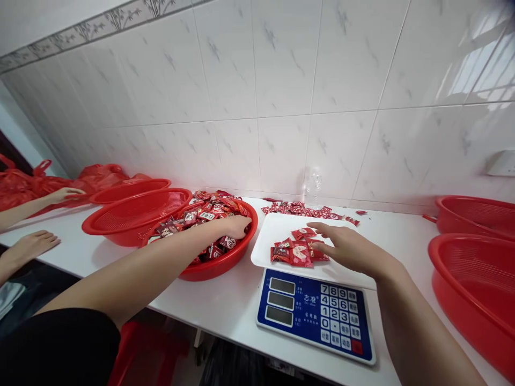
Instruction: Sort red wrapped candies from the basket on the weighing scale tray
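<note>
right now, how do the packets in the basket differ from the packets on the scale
The basket packets are a big heap; the tray packets are a small cluster. The left hand is in among the basket packets, while the right hand is at the tray packets' right edge. Both groups are mostly red.

Red basket [219, 272] and packets [301, 254] — blue scale panel [309, 317] (white keys [333, 303]), grey-veined white tiles [284, 59]

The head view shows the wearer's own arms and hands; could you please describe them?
A black sleeve covers the left upper arm; the left forearm is bare. The left hand, partly hidden, shows no glove. The right hand and right forearm are bare, without glove or watch; no right sleeve shows.
</note>
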Action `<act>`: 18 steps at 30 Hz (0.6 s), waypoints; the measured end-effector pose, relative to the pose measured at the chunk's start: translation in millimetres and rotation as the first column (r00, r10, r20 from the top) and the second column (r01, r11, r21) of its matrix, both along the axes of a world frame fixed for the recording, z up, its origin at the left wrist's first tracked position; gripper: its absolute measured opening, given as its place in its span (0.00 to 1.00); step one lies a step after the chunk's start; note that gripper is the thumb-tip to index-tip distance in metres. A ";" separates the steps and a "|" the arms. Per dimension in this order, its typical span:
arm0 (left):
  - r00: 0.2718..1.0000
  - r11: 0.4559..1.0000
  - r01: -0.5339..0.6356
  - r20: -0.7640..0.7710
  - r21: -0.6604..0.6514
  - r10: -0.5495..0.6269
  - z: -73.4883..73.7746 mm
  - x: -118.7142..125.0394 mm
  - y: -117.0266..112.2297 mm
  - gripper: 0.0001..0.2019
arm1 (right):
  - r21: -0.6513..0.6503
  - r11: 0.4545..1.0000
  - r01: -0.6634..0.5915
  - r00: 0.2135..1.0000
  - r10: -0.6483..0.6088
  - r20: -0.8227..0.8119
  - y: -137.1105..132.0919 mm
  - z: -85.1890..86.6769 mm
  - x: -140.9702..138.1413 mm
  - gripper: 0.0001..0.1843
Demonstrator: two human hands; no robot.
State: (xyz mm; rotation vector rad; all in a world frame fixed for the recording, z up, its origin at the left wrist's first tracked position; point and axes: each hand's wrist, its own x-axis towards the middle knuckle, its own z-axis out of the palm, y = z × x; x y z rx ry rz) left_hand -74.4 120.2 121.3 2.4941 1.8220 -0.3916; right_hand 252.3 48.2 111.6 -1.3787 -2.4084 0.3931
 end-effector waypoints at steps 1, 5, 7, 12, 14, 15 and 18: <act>1.000 1.000 -0.006 0.003 0.015 0.006 -2.1 1.7 1.6 0.18 | 0.003 1.000 -0.005 1.000 0.005 0.002 -1.2 0.6 -0.3 0.26; 0.999 0.996 0.015 0.036 0.084 -0.018 1.6 -2.2 6.1 0.09 | 0.021 0.999 -0.030 1.000 0.030 -0.002 -4.3 3.2 -0.7 0.26; 0.998 0.992 0.024 0.052 0.121 -0.031 7.5 -8.1 6.5 0.07 | 0.029 0.999 -0.029 1.000 0.029 -0.002 -4.5 3.9 -0.2 0.26; 0.994 0.969 0.047 0.088 0.241 -0.070 24.2 -16.7 5.0 0.08 | 0.027 1.000 -0.003 1.000 0.003 0.004 -2.5 3.2 1.1 0.26; 0.995 0.951 0.011 0.091 0.308 -0.041 31.8 -14.4 3.9 0.07 | 0.026 1.000 -0.003 1.000 0.003 0.008 -2.0 2.8 1.4 0.26; 0.995 0.939 -0.019 0.095 0.343 -0.015 35.8 -11.9 3.0 0.07 | 0.026 1.000 -0.006 1.000 0.005 0.008 -1.9 2.6 1.5 0.26; 0.988 0.892 -0.084 0.152 0.443 0.017 47.6 0.3 -2.6 0.08 | 0.031 0.999 -0.007 1.000 0.007 0.004 -2.1 2.5 1.9 0.27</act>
